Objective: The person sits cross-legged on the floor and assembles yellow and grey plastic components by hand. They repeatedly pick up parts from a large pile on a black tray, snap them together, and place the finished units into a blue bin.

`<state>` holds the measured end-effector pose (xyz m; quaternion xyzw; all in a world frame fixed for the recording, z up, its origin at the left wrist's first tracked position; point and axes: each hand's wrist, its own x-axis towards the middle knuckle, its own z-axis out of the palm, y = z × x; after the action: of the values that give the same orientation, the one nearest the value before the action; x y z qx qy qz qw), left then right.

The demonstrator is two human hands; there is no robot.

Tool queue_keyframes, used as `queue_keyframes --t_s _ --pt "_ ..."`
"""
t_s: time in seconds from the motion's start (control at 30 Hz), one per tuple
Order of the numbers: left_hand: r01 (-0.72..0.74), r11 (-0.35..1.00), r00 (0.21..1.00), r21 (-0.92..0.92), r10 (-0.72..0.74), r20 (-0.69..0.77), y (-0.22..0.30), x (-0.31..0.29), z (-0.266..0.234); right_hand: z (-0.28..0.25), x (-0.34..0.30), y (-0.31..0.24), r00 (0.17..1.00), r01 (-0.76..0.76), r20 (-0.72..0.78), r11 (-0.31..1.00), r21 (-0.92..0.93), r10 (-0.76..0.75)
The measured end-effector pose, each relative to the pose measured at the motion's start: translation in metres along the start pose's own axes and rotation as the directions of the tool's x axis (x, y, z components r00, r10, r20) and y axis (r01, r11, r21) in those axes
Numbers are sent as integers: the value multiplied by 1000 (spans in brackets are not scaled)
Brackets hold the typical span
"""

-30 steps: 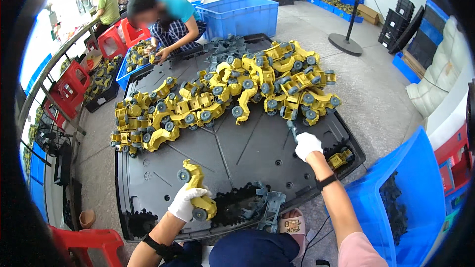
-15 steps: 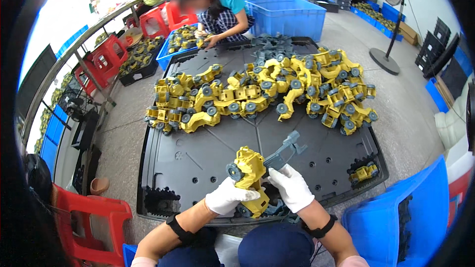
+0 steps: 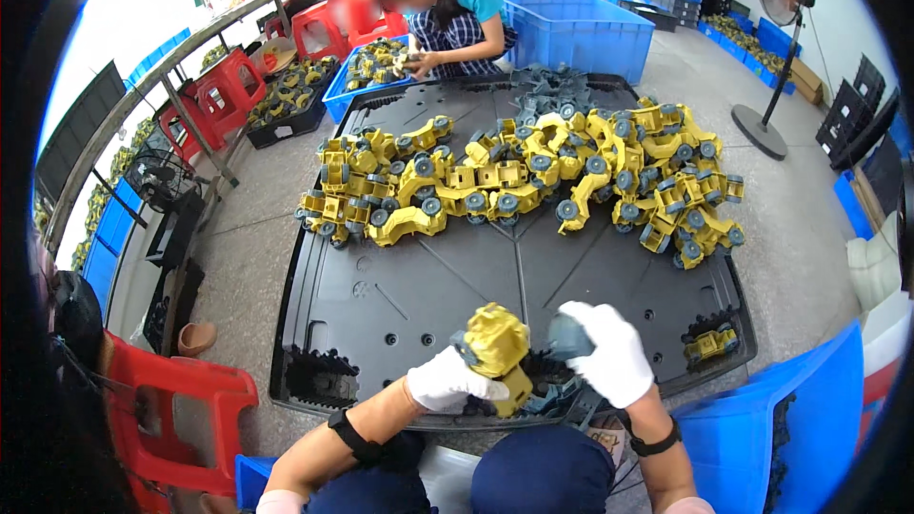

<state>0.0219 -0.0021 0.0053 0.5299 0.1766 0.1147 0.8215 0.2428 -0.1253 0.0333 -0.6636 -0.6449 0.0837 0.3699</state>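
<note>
My left hand (image 3: 449,383), in a white glove, grips a yellow toy vehicle body (image 3: 497,338) with grey wheels above the near edge of the black plastic table (image 3: 428,276). Just to its right, my gloved right hand (image 3: 614,354) is closed round a grey plastic toy part (image 3: 568,337), blurred by motion and partly hidden by the fingers. The part is beside the vehicle; I cannot tell if they touch. Below and between my hands lie more grey plastic pieces (image 3: 557,395). Farther off, a heap of yellow toy vehicles (image 3: 495,176) spreads across the table.
One toy vehicle (image 3: 711,343) sits in the table's right corner recess. Grey parts (image 3: 552,90) are piled at the far edge, where a co-worker (image 3: 457,24) handles toys. A blue bin (image 3: 762,419) stands near right, a red stool (image 3: 181,409) near left, a fan (image 3: 771,48) far right.
My right hand has moved right with the grey part, whose long arm no longer points up and away. The yellow vehicle has turned in my left hand. The whole view has shifted slightly.
</note>
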Motion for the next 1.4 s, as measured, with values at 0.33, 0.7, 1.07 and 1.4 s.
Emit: queue_keyframes --t_s 0.33,0.7,1.07,1.4 --pt "-162 945 973 283 200 -111 -23 12 -2 1 -14 -48 990 -116 92 990 84 108" --pt "-231 972 972 27 232 -29 -34 14 2 8 -20 -48 998 -20 -54 1000 15 21" --pt "-249 924 960 292 275 -51 -24 10 10 14 -16 -41 977 206 -74 975 81 -201" --pt "-189 824 982 535 171 83 -9 3 23 13 -11 -39 973 232 -54 956 180 -226"
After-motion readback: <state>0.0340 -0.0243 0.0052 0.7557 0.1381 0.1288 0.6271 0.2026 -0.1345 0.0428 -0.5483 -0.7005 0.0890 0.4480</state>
